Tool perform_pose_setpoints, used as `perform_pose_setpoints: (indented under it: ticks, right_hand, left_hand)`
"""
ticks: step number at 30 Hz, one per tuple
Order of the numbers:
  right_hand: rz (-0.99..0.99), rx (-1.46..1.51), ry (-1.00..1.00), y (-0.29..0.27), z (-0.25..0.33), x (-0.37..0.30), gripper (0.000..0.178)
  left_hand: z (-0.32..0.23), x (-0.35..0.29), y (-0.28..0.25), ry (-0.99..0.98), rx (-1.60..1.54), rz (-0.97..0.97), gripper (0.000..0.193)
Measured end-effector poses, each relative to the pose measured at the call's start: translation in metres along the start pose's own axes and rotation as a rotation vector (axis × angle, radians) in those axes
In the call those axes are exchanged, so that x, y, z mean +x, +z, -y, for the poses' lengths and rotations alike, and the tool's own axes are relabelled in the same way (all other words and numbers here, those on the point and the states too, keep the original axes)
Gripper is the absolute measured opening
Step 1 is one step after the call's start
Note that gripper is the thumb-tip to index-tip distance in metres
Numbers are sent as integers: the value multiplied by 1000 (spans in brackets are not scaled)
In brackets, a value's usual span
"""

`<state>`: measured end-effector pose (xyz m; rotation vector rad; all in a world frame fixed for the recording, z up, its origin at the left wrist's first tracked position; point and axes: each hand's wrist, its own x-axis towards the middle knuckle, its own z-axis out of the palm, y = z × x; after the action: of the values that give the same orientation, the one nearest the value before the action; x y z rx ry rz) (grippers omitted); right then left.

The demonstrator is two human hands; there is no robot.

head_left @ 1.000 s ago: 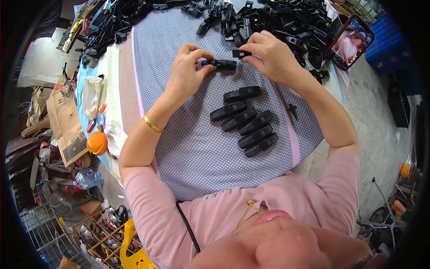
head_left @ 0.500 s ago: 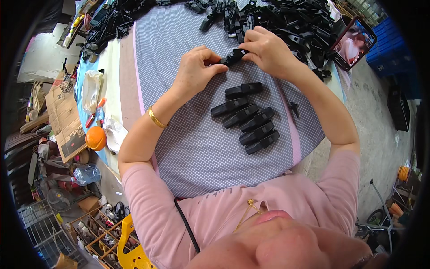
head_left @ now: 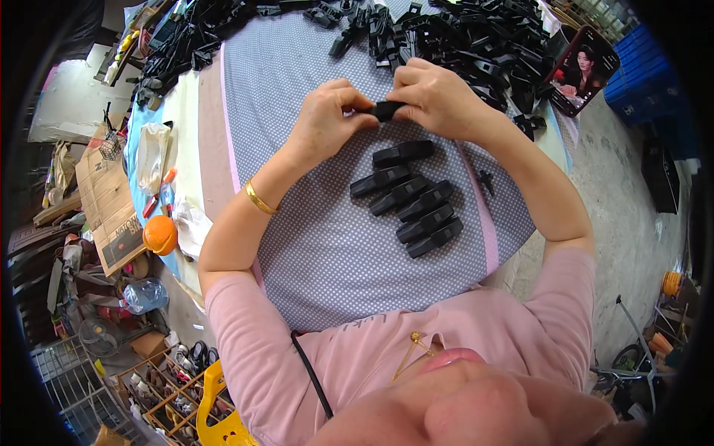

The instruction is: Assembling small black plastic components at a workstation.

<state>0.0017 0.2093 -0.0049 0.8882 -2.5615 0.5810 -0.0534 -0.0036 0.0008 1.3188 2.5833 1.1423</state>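
Observation:
A black plastic part (head_left: pixel 386 111) is pinched at both ends above the patterned cloth (head_left: pixel 312 260). My left hand (head_left: pixel 331 117) has thumb and fingers closed on its left end. On the other end, the fingers of my right hand (head_left: pixel 431 97) are closed and cover much of it. Just nearer to me lie several finished-looking black plastic pieces (head_left: pixel 401 192), placed side by side in a slanting row. A small dark thin piece (head_left: pixel 486 182) rests by the pink stripe to their right.
Heaps of black plastic parts (head_left: pixel 476 44) cover the far side, with another pile (head_left: pixel 193 37) at far left. A phone (head_left: pixel 582 70) stands at the right. An orange round object (head_left: pixel 160 235) and a clear plastic bag (head_left: pixel 153 157) sit along the left edge.
Both hands have come slightly nearer to me and closer together, bringing the held black part with them. The farthest piece of the row lies turned a little differently.

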Motion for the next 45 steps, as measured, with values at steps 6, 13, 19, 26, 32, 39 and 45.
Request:
perform_pose_setpoints:
  ticks: [6, 13, 19, 26, 32, 39, 45]
  right_hand:
    - [-125, -125, 228, -36, -25, -14, 35]
    - [11, -469, 478, -29, -46, -22, 30]
    - [-55, -421, 449, -27, -43, -20, 23]
    - [-263, 232, 409, -32, -16, -8, 28]
    - [-44, 566, 299, -4, 8, -2, 29]
    - [-4, 69, 118, -13, 0, -9, 23]
    - [-5, -10, 81, -16, -7, -11, 20]
  left_hand:
    - [-19, 11, -11, -15, -140, 510, 20]
    - [60, 68, -8, 143, 488, -367, 42]
    - [57, 72, -2, -110, 309, -180, 48]
    - [-1, 3, -11, -235, 39, 42, 44]
    - [-9, -7, 5, -130, -144, 63, 37]
    - [-11, -8, 3, -115, -27, 39, 22]
    - [-15, -8, -2, -187, 8, 85, 23]
